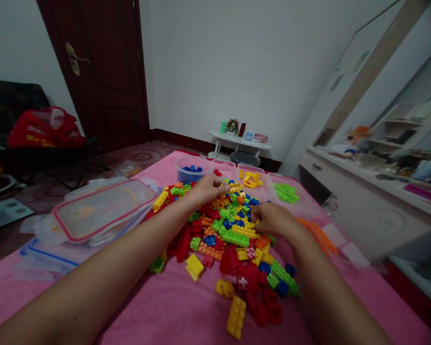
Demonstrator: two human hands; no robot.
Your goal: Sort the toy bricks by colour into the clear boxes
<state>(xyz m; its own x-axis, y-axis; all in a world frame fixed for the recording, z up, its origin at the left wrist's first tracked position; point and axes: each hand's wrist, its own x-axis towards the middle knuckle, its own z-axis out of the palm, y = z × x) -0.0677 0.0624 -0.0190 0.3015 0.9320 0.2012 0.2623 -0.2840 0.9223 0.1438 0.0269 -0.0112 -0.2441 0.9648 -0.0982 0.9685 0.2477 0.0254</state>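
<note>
A heap of coloured plastic bricks (233, 239) in red, yellow, green, blue and orange lies on a pink cloth (187, 316). My left hand (206, 188) reaches over the far side of the heap, its fingers curled and pinched at small bricks there. My right hand (271, 218) rests on the right side of the heap, fingers curled down into the bricks. What either hand holds is hidden by the fingers. Behind the heap stand clear tubs: one with blue bricks (192, 170), one with yellow bricks (251, 178), one with green bricks (286, 191).
Clear container lids (102, 208) with red and blue rims are stacked at the left. An orange-filled tub (319, 235) sits at the right. A white dresser (366, 201) stands to the right, a dark door (107, 72) and a small white table (239, 141) behind.
</note>
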